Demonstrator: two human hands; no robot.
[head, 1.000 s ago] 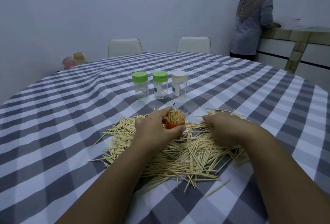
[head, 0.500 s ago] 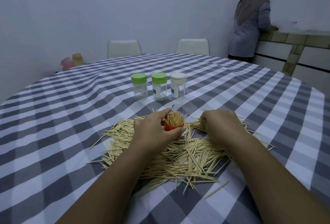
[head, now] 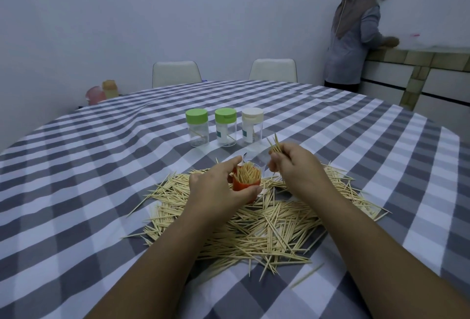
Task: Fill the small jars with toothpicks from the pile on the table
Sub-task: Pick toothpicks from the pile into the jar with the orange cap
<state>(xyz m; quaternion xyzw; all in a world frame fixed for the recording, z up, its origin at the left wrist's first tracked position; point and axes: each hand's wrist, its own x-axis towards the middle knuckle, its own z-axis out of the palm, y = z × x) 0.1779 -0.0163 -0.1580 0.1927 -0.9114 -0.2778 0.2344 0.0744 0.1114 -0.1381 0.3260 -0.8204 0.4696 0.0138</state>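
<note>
jars (head: 225, 130) (capped): three; open red jar (head: 246, 184): one

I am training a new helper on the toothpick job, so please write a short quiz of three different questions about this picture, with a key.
1. True or false: the left hand holds the orange jar that is packed with toothpicks.
2. What does the right hand hold?
A. a lid
B. a small bunch of toothpicks
C. nothing
3. Fill the gap: behind the pile, three closed jars stand in a row; two have green lids and one has a ___ lid.

Key
1. True; its fingers curl round the jar.
2. B; the bunch is pinched above the table, beside the orange jar.
3. white
</note>
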